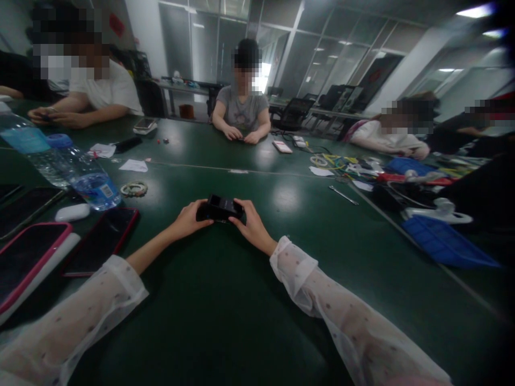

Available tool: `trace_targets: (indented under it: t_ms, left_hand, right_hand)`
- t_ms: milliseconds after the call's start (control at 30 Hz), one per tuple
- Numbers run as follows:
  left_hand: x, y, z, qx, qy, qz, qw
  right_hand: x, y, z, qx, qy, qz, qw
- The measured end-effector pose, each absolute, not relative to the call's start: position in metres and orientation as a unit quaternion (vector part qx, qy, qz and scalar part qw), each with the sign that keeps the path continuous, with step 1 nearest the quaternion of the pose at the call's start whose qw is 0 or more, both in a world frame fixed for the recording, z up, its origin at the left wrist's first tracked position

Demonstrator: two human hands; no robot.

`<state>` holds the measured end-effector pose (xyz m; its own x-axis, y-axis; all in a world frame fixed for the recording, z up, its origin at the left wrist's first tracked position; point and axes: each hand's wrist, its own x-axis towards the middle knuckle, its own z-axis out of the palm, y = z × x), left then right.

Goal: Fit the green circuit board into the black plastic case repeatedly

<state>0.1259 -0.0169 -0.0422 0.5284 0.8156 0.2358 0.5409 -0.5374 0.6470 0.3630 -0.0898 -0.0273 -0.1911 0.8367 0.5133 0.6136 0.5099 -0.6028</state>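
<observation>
The black box (221, 208) was out in front of the person, over the middle of the dark green tabletop (225, 300). I could not tell if it touched the tabletop or was held just above it. The left hand (191, 219) gripped one end and the right hand (251, 222) gripped the other. Both thumbs were on the near side, and the other fingers went around the back.

The box looked hard and stiff, so it would probably not bend or squash. It seemed small and light enough for two hands to hold with ease. Its dark sides looked smooth, so it might have been a bit slippery, and a drop could have hurt it. The two ends looked like the best places to hold.

On the left were a bracelet (134, 188), a water bottle (94, 185), a white case (72, 212) and a red-edged phone (102, 236). The left sleeve (94, 305) was right by that phone, so the phone looked easiest to bump. On the right were a wrench (343, 195), messy wires (346, 165) and a blue tray (446, 241). None of these touched the box. Another person (243, 110) sat across the tabletop.
</observation>
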Motion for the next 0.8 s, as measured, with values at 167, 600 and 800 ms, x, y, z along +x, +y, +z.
trace_targets:
  t_ms: [167,600,800]
  left_hand:
    - [0.1254,-0.0151,-0.0438,0.834,0.404,0.271,0.261]
    - [0.1253,-0.0144,-0.0458,0.838,0.404,0.267,0.252]
    - [0.1249,-0.014,-0.0469,0.837,0.409,0.263,0.252]
  right_hand:
    - [0.3632,-0.0891,-0.0277,-0.478,-0.759,0.141,0.42]
    - [0.3641,-0.0894,-0.0255,-0.474,-0.76,0.147,0.42]
    - [0.363,-0.0906,-0.0251,-0.462,-0.765,0.136,0.427]
